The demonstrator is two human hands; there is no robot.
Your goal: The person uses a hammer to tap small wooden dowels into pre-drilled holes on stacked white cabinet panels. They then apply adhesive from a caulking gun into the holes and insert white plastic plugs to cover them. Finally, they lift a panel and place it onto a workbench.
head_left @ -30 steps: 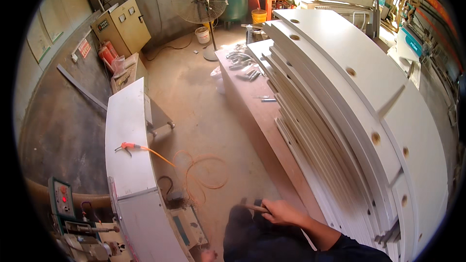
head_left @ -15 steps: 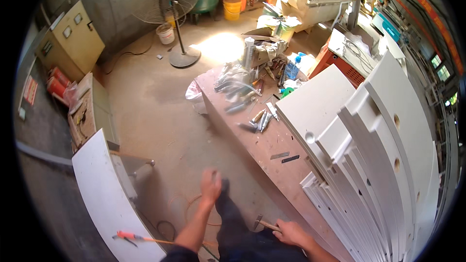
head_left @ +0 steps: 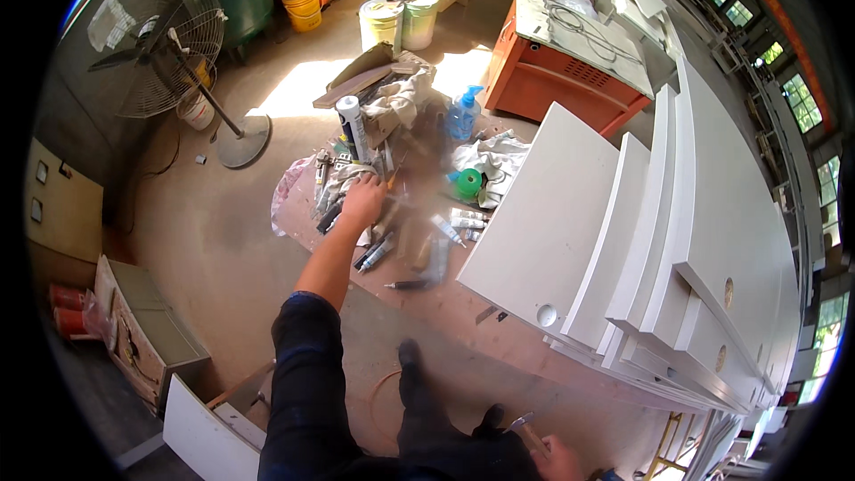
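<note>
Plainly, a white cartridge [head_left: 353,127] on the bench [head_left: 454,307] bore a dark label (its print too blurred to read). Floor [head_left: 209,249] stretched along the bench's left side; white panels [head_left: 545,200] covered its right part. The left arm reached over the bench's near edge, left hand [head_left: 363,200] palm down at grey cloth [head_left: 341,183] there, its grasp impossible to tell. Low before the bench, the right hand [head_left: 557,460] gripped a hammer [head_left: 534,438] by its wooden handle.

Bright sunlight [head_left: 307,93] lies across the brown floor [head_left: 209,245], with a grey wall [head_left: 116,144] left and paned windows [head_left: 800,102] right.
</note>
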